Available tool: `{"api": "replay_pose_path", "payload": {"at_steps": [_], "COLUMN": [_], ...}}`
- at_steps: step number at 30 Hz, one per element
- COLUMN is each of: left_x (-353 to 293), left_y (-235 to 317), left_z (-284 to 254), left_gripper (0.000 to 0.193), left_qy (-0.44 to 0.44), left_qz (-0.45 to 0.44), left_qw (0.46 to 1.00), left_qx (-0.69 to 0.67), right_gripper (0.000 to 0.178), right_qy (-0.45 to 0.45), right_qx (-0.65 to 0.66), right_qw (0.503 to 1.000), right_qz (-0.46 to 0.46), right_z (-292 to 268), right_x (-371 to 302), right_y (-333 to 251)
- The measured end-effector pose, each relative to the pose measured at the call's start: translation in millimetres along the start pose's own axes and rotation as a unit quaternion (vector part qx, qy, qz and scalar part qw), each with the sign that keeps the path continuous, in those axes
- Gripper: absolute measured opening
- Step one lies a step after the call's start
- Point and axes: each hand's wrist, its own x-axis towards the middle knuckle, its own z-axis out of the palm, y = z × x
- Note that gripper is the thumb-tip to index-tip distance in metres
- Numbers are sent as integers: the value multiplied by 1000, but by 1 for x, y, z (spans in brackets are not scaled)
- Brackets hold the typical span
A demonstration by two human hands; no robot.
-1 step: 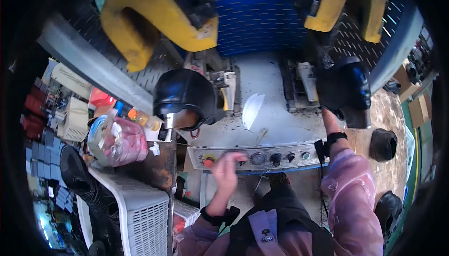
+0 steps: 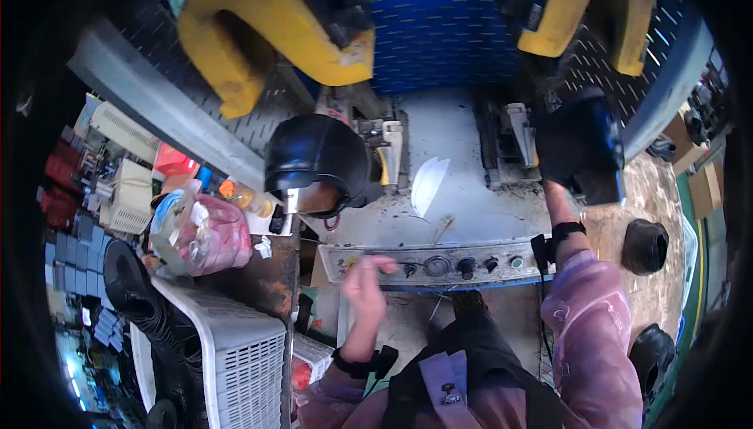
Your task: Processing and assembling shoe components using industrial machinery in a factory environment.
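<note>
Over the left end of the control panel (image 2: pixel 423 266), my left hand (image 2: pixel 363 281) hovers near the red button, its fingers stretched to the right and empty, slightly blurred. My right hand (image 2: pixel 558 198) reaches up under a black leather boot (image 2: pixel 582 147) at the machine's right station. The boot covers its fingers, and the boot shifts along with it. Another black leather boot (image 2: pixel 316 154) sits at the left station with its opening toward me. Above the stations hang two curved yellow clamps, the left clamp (image 2: pixel 274 21) and the right clamp (image 2: pixel 584 5).
A white leaf-shaped piece (image 2: pixel 430 186) lies on the grey machine top. At left are a white crate (image 2: pixel 247 366) with black boots and a pink plastic bag (image 2: pixel 212 237). A wooden table (image 2: pixel 663 194) on the right carries black boots (image 2: pixel 645 245).
The right boot has risen slightly and tilted with my right hand. My left hand has moved a little to the left along the panel. The whole view has shifted slightly.
</note>
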Motion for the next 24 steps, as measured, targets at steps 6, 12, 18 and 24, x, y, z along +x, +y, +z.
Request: {"api": "replay_pose_path", "payload": {"at_steps": [6, 12, 18, 24], "left_x": [87, 142, 134, 134], "left_y": [56, 96, 123, 122], "left_z": [-48, -74, -57, -71], "left_gripper": [22, 36, 40, 43], "left_qy": [171, -18, -90, -143], "left_qz": [109, 75, 74, 96], "left_qw": [967, 975, 960, 935], "left_qx": [152, 207, 253, 310], "right_gripper": [30, 21, 51, 37], "right_qy": [57, 151, 83, -112], "right_qx": [-44, 219, 113, 355], "right_qw": [996, 964, 988, 911], "right_qz": [-51, -12, 58, 177], "right_z": [37, 64, 65, 15], "right_x": [73, 79, 84, 9], "right_y": [-39, -48, -20, -59]}}
